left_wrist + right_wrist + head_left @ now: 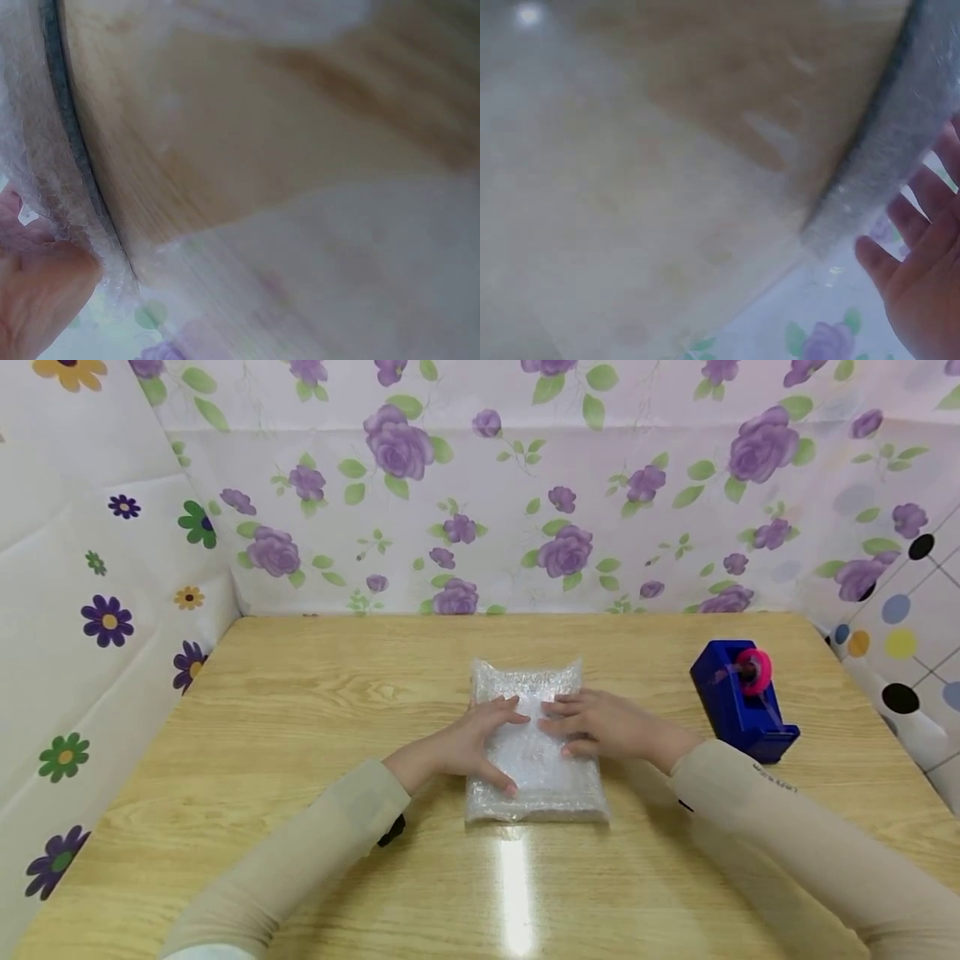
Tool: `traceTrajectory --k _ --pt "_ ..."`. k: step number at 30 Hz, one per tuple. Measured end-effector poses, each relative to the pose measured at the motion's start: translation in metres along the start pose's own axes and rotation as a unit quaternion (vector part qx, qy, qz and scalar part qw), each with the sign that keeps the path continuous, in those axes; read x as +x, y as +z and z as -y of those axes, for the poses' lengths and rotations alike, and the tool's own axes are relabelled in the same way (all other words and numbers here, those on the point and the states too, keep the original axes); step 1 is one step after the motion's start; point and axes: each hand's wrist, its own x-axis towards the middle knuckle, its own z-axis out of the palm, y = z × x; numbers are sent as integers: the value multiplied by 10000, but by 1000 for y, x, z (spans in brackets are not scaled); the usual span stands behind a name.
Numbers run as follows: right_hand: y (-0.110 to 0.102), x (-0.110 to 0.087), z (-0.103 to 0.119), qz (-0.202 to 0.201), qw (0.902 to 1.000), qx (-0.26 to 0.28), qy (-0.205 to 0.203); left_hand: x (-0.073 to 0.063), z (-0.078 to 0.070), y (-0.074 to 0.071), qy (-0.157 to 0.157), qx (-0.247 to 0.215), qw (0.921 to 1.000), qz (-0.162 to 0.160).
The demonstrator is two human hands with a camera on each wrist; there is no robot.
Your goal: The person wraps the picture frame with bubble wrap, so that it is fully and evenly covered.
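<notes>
A flat packet of clear bubble wrap lies on the wooden table, with something pale inside that the wrap hides. My left hand is over its left half, thumb spread toward the near edge and fingers toward the middle. From the right, my right hand reaches across the packet with its fingers fairly straight and slightly apart. In the left wrist view the hand shows beside the bubble wrap. The right wrist view has the hand with spread fingers along the packet's side.
A blue tape dispenser with a pink-cored roll stands on the table's right side. The wooden table meets a flowered cloth at the back. Patterned sheets also hang at both sides.
</notes>
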Motion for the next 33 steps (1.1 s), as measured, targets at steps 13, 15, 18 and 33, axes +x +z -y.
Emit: traceTrajectory --k 13,15,18,33 --pt "-14 7 14 514 9976 -136 446 -12 -20 -1 579 2081 9764 -26" --pt "-17 8 17 642 9963 -174 549 -15 -28 0 643 2409 9684 95" --pt "-20 8 19 737 9950 -192 643 -17 -41 3 642 2754 9589 235" --pt "-12 5 20 574 9942 -263 870 -26 -83 58 -591 4319 9000 -25"
